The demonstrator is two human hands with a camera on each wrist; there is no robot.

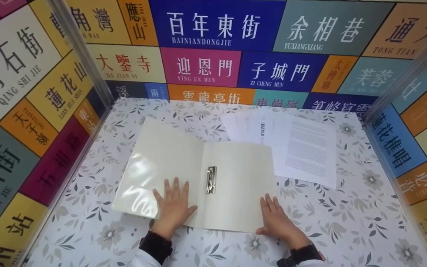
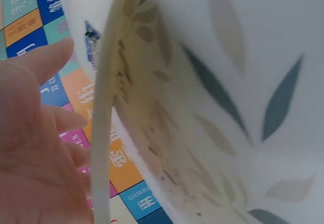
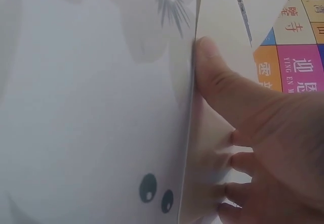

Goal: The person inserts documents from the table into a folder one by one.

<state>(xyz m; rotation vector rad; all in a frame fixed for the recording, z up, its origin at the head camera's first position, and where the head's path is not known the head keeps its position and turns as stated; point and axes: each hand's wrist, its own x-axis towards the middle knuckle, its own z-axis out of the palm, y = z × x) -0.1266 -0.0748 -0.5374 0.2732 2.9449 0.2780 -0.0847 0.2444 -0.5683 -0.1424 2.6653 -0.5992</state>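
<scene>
A cream file folder (image 1: 237,200) lies spread wide on the patterned table, its inside facing up. Near the spine sits a metal clip (image 1: 211,180), with no paper visible in it. My left hand (image 1: 174,205) rests on the lower part of the left cover, fingers spread; a shiny clear pocket (image 1: 139,185) shows beside it. At the lower right edge of the folder, my right hand (image 1: 275,218) touches the cover with straight fingers. In the right wrist view the thumb (image 3: 212,64) lies along that edge. The left wrist view shows the left cover's edge (image 2: 103,133) lifted off the table.
Several printed sheets (image 1: 306,148) lie fanned out behind and to the right of the folder, partly under its top right corner. Panels with coloured street-name signs (image 1: 202,66) stand along the back and both sides of the floral tabletop (image 1: 350,230).
</scene>
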